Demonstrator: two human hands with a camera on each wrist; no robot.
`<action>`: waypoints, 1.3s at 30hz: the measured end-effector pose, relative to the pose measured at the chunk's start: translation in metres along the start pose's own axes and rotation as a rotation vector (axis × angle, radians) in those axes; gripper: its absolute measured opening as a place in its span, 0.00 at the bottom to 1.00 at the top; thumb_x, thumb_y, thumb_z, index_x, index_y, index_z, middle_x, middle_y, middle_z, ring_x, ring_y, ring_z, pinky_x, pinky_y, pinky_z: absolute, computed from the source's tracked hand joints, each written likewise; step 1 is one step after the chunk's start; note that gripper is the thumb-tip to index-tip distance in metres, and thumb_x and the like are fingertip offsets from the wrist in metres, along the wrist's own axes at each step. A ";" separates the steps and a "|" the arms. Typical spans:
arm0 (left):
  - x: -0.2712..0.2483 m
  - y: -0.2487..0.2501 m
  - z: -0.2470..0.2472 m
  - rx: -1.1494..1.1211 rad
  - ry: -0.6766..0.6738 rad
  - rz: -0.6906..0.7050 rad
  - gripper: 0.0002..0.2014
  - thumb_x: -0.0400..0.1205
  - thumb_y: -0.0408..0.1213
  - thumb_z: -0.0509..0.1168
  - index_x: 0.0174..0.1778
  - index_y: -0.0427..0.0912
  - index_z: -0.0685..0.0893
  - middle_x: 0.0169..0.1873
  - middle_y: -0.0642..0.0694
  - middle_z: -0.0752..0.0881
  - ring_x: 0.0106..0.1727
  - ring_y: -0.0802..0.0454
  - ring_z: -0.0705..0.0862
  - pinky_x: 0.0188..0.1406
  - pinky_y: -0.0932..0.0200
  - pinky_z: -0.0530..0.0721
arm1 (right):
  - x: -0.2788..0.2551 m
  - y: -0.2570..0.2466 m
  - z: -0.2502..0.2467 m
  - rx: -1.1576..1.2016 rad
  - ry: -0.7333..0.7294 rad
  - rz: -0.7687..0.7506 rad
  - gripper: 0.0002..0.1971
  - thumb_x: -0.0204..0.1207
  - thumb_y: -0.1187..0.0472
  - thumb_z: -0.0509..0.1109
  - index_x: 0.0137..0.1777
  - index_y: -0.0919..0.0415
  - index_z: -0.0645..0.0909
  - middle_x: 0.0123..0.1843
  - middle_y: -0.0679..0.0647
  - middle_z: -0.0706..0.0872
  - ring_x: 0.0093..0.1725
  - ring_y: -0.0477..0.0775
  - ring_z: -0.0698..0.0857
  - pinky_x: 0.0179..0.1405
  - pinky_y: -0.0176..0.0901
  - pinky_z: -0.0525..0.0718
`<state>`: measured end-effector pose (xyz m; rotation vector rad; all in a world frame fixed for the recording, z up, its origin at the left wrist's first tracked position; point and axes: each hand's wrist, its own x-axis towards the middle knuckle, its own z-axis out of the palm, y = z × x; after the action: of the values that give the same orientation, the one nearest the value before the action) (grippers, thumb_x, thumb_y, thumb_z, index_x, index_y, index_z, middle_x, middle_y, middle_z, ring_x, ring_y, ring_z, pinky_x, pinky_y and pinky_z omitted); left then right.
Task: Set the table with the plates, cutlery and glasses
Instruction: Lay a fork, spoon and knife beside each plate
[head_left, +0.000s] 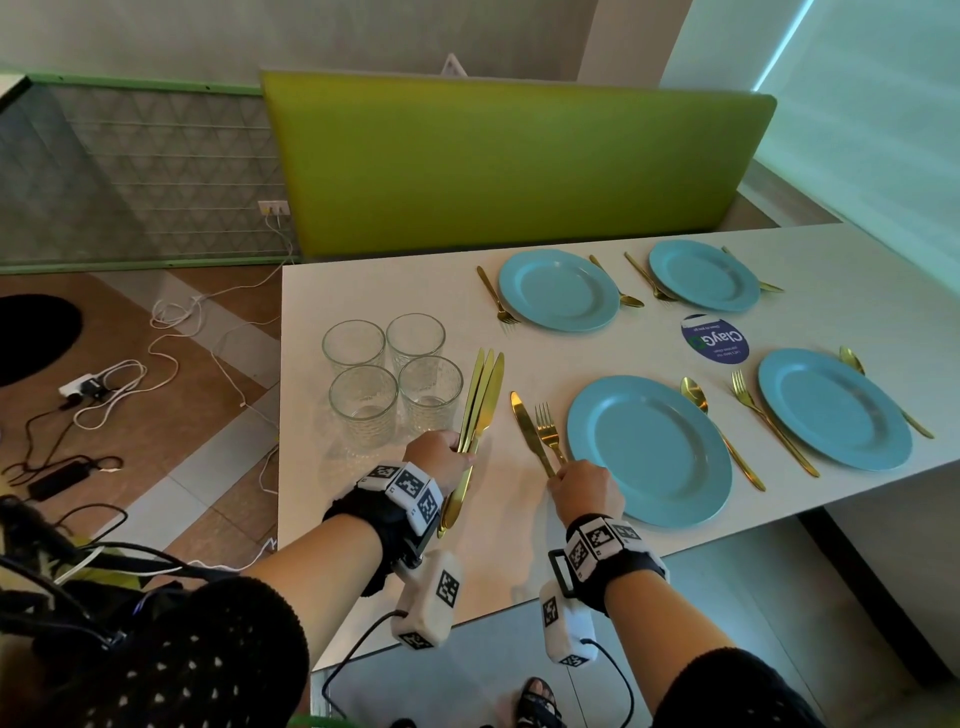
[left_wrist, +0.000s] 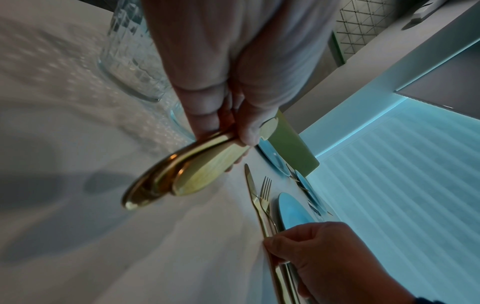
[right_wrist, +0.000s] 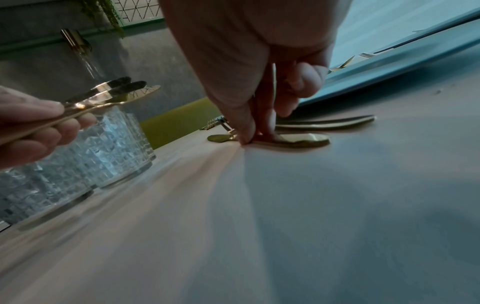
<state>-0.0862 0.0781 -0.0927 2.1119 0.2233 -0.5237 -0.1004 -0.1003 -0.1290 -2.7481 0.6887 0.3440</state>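
My left hand (head_left: 457, 453) grips three gold knives (head_left: 480, 400) by their handles above the white table (head_left: 374, 519), blades pointing away, just right of the glasses (head_left: 395, 379). The handle ends (left_wrist: 182, 176) stick out below the left hand (left_wrist: 228, 127). My right hand (head_left: 560, 474) pinches the handle of a fourth gold knife (head_left: 524, 426), which lies flat on the table beside a gold fork (head_left: 548, 431), left of the near blue plate (head_left: 649, 452). In the right wrist view the fingertips (right_wrist: 246, 133) press on that knife's handle (right_wrist: 298, 139), with the fork handle (right_wrist: 324, 123) behind.
Three more blue plates (head_left: 558, 291) (head_left: 704, 275) (head_left: 834, 410) each have a gold fork and spoon beside them. A round blue sticker (head_left: 716, 339) sits mid-table. A green bench back (head_left: 509, 161) stands beyond the table, and cables (head_left: 130, 374) lie on the floor to the left.
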 end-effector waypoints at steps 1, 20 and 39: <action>0.000 0.000 0.000 0.006 0.003 0.002 0.11 0.82 0.36 0.64 0.57 0.37 0.85 0.53 0.38 0.89 0.48 0.48 0.84 0.49 0.58 0.79 | 0.000 0.000 0.000 0.000 0.000 -0.001 0.12 0.80 0.57 0.64 0.55 0.59 0.87 0.52 0.58 0.88 0.52 0.60 0.87 0.52 0.48 0.86; -0.002 0.001 -0.004 0.034 0.005 -0.020 0.14 0.81 0.37 0.65 0.61 0.38 0.83 0.56 0.38 0.88 0.57 0.43 0.86 0.56 0.56 0.81 | -0.002 0.000 -0.006 0.004 -0.014 0.023 0.12 0.78 0.57 0.66 0.53 0.60 0.87 0.50 0.58 0.88 0.51 0.60 0.87 0.48 0.46 0.84; -0.011 0.069 0.003 -0.105 -0.080 0.134 0.06 0.80 0.34 0.66 0.50 0.39 0.85 0.46 0.37 0.90 0.47 0.41 0.89 0.56 0.50 0.86 | -0.012 0.017 -0.114 0.169 0.054 -0.050 0.13 0.78 0.53 0.68 0.53 0.61 0.88 0.50 0.55 0.90 0.54 0.56 0.86 0.56 0.45 0.82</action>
<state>-0.0728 0.0377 -0.0376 1.9836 0.0617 -0.5045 -0.1007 -0.1471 -0.0229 -2.6170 0.6311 0.1924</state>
